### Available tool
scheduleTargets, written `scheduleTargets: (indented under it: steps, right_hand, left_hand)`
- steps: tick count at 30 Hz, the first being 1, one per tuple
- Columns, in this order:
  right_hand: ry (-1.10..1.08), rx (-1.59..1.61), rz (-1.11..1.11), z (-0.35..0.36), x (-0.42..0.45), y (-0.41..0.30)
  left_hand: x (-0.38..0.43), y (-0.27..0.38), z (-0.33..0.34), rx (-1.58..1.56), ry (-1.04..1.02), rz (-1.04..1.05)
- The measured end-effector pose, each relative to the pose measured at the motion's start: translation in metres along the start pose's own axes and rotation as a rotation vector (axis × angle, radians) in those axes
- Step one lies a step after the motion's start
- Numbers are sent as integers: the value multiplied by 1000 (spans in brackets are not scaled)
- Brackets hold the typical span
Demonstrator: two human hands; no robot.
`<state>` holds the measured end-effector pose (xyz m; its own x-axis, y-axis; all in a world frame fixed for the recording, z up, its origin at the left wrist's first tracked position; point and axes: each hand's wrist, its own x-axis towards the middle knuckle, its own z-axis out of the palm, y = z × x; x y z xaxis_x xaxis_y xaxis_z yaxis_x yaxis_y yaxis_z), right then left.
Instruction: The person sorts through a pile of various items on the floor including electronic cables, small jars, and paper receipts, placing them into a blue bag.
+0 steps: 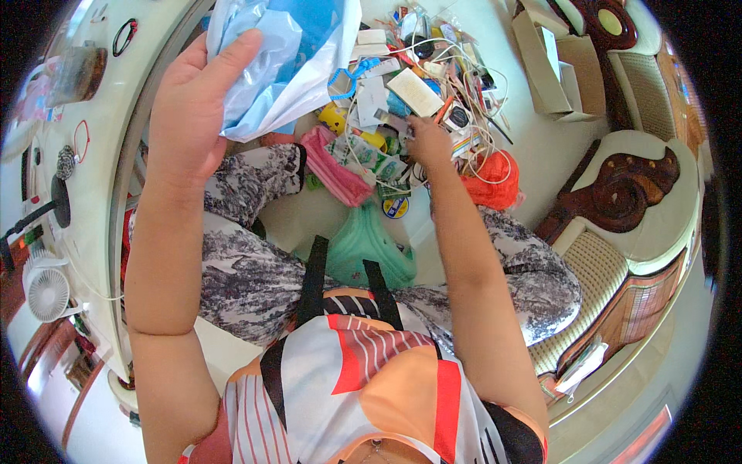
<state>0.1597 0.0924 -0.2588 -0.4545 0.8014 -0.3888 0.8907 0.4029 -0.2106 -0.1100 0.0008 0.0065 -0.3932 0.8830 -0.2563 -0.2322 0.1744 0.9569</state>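
Note:
My left hand grips a pale blue and white plastic bag by its edge, thumb on the outside. The bag hangs open above the floor, and a blue drawstring trails from its right side. My right hand reaches into a heap of small items, its fingertips pinching a small greyish strip. Just above these fingers lies a cream-coloured box. White cables tangle across the heap. Nearby are a pink pouch, a green and white packet and a red plastic bag.
A green plastic bag lies between my legs. To the right are an open cardboard box and a sofa with carved wooden armrests. On the left, a pale table runs along my side, with a white fan near it.

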Motion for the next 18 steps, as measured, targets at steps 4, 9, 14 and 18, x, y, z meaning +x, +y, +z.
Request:
scheduleTargets:
  steps: [4, 9, 14, 18]
  right_hand:
    - [31, 5, 312, 41, -2, 13]
    - [-89, 43, 465, 32, -26, 68]
    - [122, 66, 444, 18, -23, 63]
    - [110, 96, 314, 31, -15, 11]
  left_hand:
    - [0, 2, 2, 18, 3, -58]
    - [1, 1, -2, 35, 51, -21]
    - [2, -4, -1, 32, 20, -24]
    - [4, -3, 5, 31, -24, -6]
